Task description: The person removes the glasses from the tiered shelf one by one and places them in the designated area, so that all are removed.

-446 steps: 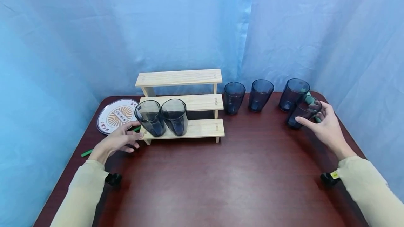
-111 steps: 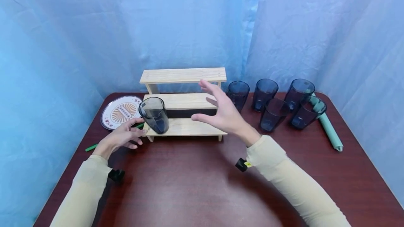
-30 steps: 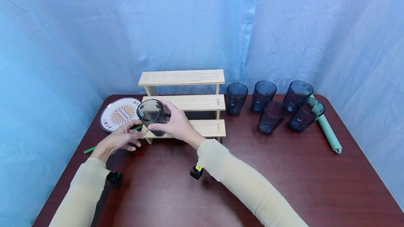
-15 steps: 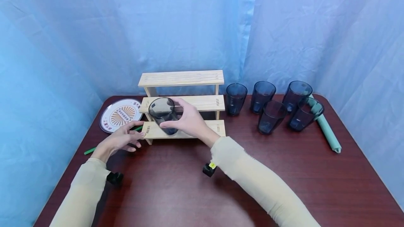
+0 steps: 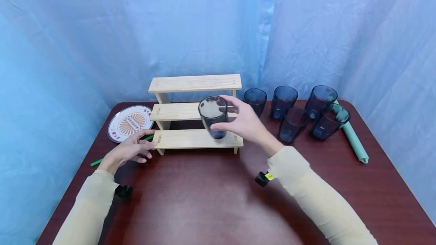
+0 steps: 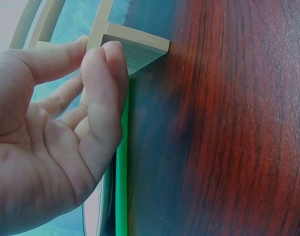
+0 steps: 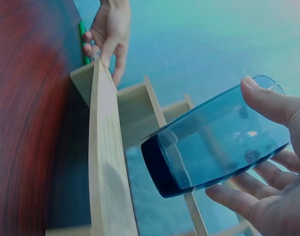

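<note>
My right hand (image 5: 243, 120) grips a smoky blue glass (image 5: 212, 118) between thumb and fingers. The glass hangs above the right part of the lowest step of a three-tier wooden shelf (image 5: 195, 82); in the right wrist view, a gap shows between the base of this tumbler (image 7: 213, 142) and the lowest board (image 7: 108, 147). At the left end of that board, my left hand (image 5: 131, 150) pinches the edge with thumb and fingertips. The left wrist view shows the left hand (image 6: 56, 132) close up, beside the shelf's leg (image 6: 135, 42).
Several matching glasses (image 5: 294, 124) stand on the dark red table (image 5: 204, 192) to the right of the shelf. A green rolled item (image 5: 355, 143) lies beyond them. At the left are a patterned round plate (image 5: 119, 118) and a thin green stick (image 5: 96, 162). Blue curtains (image 5: 197, 22) surround the table.
My right hand has lifted the last glass off the lowest step's left end and carried it rightward along the shelf. Earlier, another glass moved from shelf to table. The left hand has stayed put.
</note>
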Demonstrator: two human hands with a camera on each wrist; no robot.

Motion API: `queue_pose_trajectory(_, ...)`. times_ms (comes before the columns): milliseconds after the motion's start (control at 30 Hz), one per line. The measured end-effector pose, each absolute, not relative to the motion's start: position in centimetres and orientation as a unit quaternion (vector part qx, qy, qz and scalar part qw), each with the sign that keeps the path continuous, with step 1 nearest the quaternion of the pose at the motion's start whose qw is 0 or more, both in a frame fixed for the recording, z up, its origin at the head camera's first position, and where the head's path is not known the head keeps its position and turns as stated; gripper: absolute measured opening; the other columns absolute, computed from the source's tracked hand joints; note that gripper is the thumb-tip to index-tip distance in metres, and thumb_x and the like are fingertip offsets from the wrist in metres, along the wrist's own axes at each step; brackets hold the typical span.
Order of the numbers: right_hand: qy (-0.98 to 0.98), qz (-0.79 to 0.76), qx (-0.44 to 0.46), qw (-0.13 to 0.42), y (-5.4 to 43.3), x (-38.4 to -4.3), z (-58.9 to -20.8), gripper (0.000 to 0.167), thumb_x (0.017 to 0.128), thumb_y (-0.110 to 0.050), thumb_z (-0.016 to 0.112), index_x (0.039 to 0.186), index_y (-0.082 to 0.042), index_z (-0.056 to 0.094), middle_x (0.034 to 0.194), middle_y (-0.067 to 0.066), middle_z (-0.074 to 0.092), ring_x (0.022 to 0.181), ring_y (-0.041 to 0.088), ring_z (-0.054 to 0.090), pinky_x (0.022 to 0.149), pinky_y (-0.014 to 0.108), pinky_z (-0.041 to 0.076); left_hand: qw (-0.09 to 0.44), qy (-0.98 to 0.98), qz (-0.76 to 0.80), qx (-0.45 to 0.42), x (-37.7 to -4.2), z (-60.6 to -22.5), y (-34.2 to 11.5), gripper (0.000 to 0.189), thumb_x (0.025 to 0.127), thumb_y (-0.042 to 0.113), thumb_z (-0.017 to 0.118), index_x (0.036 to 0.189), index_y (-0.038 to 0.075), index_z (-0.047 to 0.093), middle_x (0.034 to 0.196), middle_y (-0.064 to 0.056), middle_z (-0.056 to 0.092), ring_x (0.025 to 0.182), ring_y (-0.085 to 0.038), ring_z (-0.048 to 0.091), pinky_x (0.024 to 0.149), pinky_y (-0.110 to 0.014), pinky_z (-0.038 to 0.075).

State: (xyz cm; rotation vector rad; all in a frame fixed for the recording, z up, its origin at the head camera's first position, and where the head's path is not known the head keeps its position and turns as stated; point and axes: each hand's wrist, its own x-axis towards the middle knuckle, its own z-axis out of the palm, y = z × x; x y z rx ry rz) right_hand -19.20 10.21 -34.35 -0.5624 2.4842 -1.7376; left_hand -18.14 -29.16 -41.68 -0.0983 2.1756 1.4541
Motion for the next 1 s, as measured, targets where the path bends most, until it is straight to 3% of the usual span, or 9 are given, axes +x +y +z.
queue_pose_trajectory(200, 0.809, -0.564, -0.163, 0.012, 14.2, -18.5, -35.0, 0.093, 0.074, -0.037, 0.093, 0.152, -0.020, 0.046, 0.141, -0.003, 0.057, 0.126, 0.018, 0.057, 0.098, 0.040, 0.053, 0.261, 0.800, 0.539, -0.044, -18.0, -41.9, -28.8, 0.075, 0.098, 0.024, 0.070, 0.158, 0.014, 0.027, 0.116, -0.022, 0.062, 0.078, -0.022, 0.067, 0.063, -0.033, 0.059)
queue_pose_trajectory(467, 0.801, -0.582, -0.137, -0.028, 18.3, -17.8, -36.3, 0.087, 0.075, -0.025, 0.093, 0.149, -0.018, 0.048, 0.138, 0.002, 0.060, 0.121, 0.021, 0.061, 0.094, 0.032, 0.054, 0.267, 0.804, 0.530, -0.033, -18.0, -41.7, -28.3, 0.073, 0.099, 0.024, 0.069, 0.158, 0.013, 0.026, 0.113, -0.022, 0.062, 0.078, -0.023, 0.067, 0.063, -0.033, 0.059)
queue_pose_trajectory(767, 0.823, -0.556, -0.090, -0.069, 20.5, -17.3, -38.0, 0.092, 0.078, -0.026, 0.091, 0.155, -0.018, 0.040, 0.144, 0.005, 0.054, 0.130, 0.025, 0.053, 0.101, 0.043, 0.050, 0.272, 0.803, 0.530, -0.028, -18.2, -41.6, -28.1, 0.075, 0.098, 0.025, 0.070, 0.157, 0.012, 0.025, 0.111, -0.023, 0.062, 0.077, -0.023, 0.067, 0.063, -0.033, 0.059)
queue_pose_trajectory(1000, 0.818, -0.560, -0.094, -0.091, 20.2, -18.0, -39.9, 0.090, 0.080, -0.014, 0.089, 0.154, -0.012, 0.039, 0.149, 0.008, 0.050, 0.131, 0.028, 0.052, 0.107, 0.049, 0.044, 0.268, 0.803, 0.532, -0.022, -18.0, -41.7, -28.4, 0.076, 0.098, 0.026, 0.070, 0.158, 0.012, 0.024, 0.116, -0.023, 0.062, 0.079, -0.022, 0.066, 0.063, -0.033, 0.059)
